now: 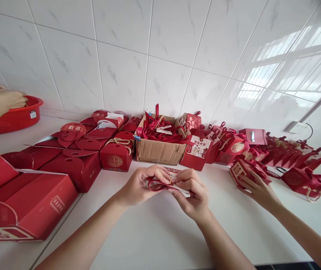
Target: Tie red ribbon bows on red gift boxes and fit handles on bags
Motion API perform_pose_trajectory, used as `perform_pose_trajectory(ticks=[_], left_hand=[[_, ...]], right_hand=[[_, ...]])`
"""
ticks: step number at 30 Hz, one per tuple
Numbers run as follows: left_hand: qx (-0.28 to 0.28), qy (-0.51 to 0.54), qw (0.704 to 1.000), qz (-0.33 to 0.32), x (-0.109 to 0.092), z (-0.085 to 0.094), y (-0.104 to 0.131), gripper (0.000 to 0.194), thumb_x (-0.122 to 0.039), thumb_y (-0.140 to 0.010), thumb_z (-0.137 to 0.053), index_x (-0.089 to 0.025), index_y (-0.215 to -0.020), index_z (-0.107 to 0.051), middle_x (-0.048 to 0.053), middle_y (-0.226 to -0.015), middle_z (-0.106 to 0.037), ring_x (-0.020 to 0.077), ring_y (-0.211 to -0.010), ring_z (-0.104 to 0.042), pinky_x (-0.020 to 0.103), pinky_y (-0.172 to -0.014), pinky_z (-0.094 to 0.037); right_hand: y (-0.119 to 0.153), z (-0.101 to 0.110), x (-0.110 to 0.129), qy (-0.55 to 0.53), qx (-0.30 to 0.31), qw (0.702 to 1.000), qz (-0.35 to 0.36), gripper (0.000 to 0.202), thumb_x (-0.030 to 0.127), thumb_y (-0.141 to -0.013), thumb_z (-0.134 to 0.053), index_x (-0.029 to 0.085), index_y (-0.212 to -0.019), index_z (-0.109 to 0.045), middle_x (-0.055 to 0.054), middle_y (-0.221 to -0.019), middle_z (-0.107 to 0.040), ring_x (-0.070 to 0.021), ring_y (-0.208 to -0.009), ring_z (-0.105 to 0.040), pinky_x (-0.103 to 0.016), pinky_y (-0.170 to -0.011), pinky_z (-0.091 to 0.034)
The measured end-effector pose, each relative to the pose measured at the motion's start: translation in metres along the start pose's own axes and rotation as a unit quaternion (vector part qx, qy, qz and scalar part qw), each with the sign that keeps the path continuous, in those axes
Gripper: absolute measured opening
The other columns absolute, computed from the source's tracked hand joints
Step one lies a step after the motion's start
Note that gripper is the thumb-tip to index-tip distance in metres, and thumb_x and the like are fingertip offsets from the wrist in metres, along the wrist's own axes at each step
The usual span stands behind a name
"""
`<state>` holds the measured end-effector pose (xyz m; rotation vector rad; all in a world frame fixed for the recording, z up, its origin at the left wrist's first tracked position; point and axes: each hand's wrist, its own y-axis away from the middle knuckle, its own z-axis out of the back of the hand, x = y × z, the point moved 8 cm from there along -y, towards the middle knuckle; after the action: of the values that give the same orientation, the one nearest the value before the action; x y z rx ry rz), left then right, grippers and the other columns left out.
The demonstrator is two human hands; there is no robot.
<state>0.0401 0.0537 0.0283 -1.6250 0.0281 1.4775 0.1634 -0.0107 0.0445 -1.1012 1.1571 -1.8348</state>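
Over the white table in front of me, my left hand (142, 185) pinches a loop of red ribbon (154, 185). My right hand (192, 191) has its fingers closed on the same ribbon, and a small printed red-and-white card (174, 175) shows between the two hands. How the ribbon and card are joined is hidden by my fingers. Just behind my hands stands a cardboard box (160, 152) full of red ribbons and tags. A red gift bag with a white printed tag (198, 150) leans to the right of that box.
Red gift boxes (70, 168) crowd the left side, one with a gold cord (116, 157). Another person's hand (257, 187) touches a red box (237, 170) at right. A further hand (6, 99) reaches into a red basin (22, 118). More red bags (290, 152) line the tiled wall.
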Motion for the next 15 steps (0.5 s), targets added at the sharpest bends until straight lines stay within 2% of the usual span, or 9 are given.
perform_pose_trajectory(ticks=[6,12,15], left_hand=[[-0.026,-0.065,0.996,-0.054,-0.007,0.003,0.001,0.009,-0.011,-0.076,-0.071,-0.017,-0.083,-0.069,0.010,-0.099,-0.070,0.0214,-0.099,-0.066,0.036,-0.089,-0.054],[-0.037,-0.077,0.994,-0.069,-0.012,0.002,-0.001,0.009,-0.011,-0.077,-0.070,-0.018,-0.084,-0.068,0.009,-0.094,-0.072,0.0226,-0.098,-0.067,0.041,-0.091,-0.053],[-0.046,-0.084,0.993,-0.066,-0.012,0.003,-0.002,0.007,-0.014,-0.077,-0.070,-0.018,-0.082,-0.069,0.008,-0.089,-0.072,0.0218,-0.092,-0.068,0.038,-0.084,-0.055]], right_hand=[[0.005,-0.005,-0.014,-0.017,0.020,0.996,-0.079,0.018,0.013,-0.078,-0.068,0.021,-0.087,-0.055,-0.005,-0.082,-0.060,-0.0171,-0.075,-0.060,-0.030,-0.061,-0.053],[0.006,-0.004,-0.015,-0.006,0.009,0.996,-0.089,0.022,0.015,-0.079,-0.069,0.021,-0.097,-0.059,-0.005,-0.083,-0.061,-0.0166,-0.074,-0.061,-0.028,-0.060,-0.054],[0.006,-0.005,-0.017,-0.011,0.013,0.995,-0.099,0.028,0.015,-0.079,-0.068,0.022,-0.106,-0.062,-0.005,-0.084,-0.062,-0.0169,-0.075,-0.061,-0.030,-0.063,-0.056]])
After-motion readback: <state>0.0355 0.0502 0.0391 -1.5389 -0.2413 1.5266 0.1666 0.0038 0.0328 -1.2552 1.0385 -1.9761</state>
